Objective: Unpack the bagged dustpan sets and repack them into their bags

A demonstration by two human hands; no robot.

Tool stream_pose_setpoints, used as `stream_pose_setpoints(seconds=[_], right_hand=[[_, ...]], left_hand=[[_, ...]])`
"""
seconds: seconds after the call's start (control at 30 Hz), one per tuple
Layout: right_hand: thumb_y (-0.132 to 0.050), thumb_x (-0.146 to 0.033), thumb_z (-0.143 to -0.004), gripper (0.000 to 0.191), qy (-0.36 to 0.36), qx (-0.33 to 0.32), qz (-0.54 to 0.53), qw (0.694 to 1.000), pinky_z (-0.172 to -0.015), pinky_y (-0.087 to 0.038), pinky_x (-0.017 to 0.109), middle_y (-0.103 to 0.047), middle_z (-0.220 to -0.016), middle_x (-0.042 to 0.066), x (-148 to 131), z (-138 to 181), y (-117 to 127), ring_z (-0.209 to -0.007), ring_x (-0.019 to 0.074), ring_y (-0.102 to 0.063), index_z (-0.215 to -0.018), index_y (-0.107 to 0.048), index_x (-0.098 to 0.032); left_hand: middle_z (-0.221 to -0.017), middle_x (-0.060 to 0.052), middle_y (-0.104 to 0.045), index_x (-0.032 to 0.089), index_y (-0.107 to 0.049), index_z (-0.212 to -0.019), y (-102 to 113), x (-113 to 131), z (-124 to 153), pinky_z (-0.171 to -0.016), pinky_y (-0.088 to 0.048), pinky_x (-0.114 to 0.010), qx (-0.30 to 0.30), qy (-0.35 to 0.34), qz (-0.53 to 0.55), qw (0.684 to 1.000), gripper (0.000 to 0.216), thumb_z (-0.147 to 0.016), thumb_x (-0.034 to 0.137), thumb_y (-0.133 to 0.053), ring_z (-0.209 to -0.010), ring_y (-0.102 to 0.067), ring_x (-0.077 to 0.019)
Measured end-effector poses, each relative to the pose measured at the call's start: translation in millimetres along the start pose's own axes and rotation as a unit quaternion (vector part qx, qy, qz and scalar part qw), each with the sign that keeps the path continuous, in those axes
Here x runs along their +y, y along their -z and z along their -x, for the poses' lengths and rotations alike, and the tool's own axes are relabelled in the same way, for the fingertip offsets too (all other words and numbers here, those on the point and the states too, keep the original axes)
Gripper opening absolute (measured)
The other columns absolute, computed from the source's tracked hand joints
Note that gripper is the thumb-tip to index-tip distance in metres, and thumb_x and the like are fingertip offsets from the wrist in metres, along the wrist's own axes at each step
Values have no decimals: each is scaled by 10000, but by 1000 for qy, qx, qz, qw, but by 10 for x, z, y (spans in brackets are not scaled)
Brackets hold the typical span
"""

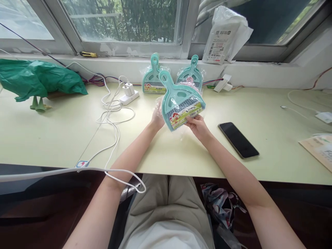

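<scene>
A mint-green dustpan and brush set (181, 100) in clear plastic wrap is held tilted above the table. My left hand (157, 117) grips its left side, with most of the fingers hidden behind the pack. At the lower right edge, my right hand (198, 126) pinches the wrap beside the printed label, thumb in front. Behind it, two more groups of wrapped dustpan sets lean on the wall under the window: the left dustpan sets (155, 74) and the right dustpan sets (194, 71), the latter partly covered by the held one.
A black phone (238, 140) lies right of my right hand. White cables (114, 119) and a power strip (129, 98) spread on the left, near a green plastic bag (38, 77). On the sill are a yellow cutter (88, 54) and a white wrapped pack (221, 36).
</scene>
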State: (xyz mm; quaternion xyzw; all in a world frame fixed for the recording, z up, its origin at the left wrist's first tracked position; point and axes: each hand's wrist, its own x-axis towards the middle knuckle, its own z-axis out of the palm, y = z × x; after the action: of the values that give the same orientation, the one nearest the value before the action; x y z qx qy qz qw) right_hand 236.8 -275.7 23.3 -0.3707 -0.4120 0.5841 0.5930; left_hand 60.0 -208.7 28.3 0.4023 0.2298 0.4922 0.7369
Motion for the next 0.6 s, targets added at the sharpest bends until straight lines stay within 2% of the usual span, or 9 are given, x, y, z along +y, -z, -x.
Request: stream_pose_setpoints(seconds=[0.1, 0.2, 0.43, 0.6], right_hand=[[-842, -338, -605, 352, 21, 34, -16, 999, -956, -563, 402, -743, -1036, 28, 2, -44, 55, -1059, 249, -672, -903, -706, -209], [-847, -338, -603, 366, 15, 35, -18, 999, -958, -562, 394, -743, -1036, 31, 0, -55, 76, -1055, 245, -676, -914, -705, -207], [-851, -314, -587, 341, -30, -2, 2, 1000, -904, -587, 390, -758, -972, 21, 7, -29, 38, -955, 237, -707, -880, -717, -202], [-846, -324, -595, 350, -27, -7, 2, 1000, -901, -587, 374, -755, -986, 31, 5, -30, 46, -953, 226, -708, -895, -715, -200]], left_hand=[[-1147, -66, -688, 197, -599, -1190, -11, 65, 29, -1104, -331, -490, -7, -1, 19, 1000, 713, -883, 711, -212, -1284, -488, -317], [-1189, -75, -669, 184, -566, -1235, -35, 125, 105, -1117, -299, -503, -20, 5, 17, 1000, 784, -875, 741, -147, -1304, -455, -338], [-1195, -77, -673, 214, -581, -1246, -72, 189, 168, -1139, -296, -522, -59, 44, 34, 997, 828, -818, 807, -191, -1319, -464, -333], [-1215, -67, -669, 218, -572, -1275, -84, 220, 192, -1145, -301, -515, -73, 63, 45, 994, 811, -837, 787, -195, -1313, -477, -329]])
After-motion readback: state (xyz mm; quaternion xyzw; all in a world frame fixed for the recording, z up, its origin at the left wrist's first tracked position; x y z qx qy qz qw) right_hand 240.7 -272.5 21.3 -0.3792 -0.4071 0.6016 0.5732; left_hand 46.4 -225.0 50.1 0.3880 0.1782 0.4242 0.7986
